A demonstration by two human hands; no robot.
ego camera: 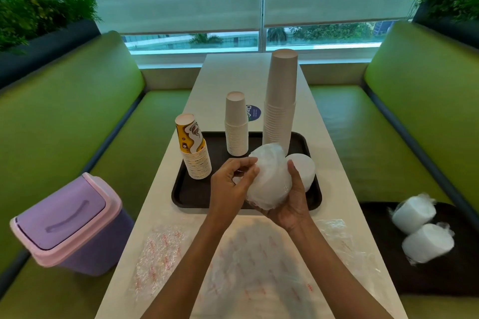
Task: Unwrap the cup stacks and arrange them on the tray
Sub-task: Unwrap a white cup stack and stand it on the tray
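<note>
Centre frame, above the black tray [186,197], the right hand [293,199] cradles a wrapped stack of white cups [269,179] while the left hand [230,184] pinches what appears to be its wrap [261,156]. A sharp tug could spill cups or topple the tall stack [281,101] behind.

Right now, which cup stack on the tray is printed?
The leftmost stack on the tray: its top is yellow and brown, while the short stack and tall stack are plain.
</note>
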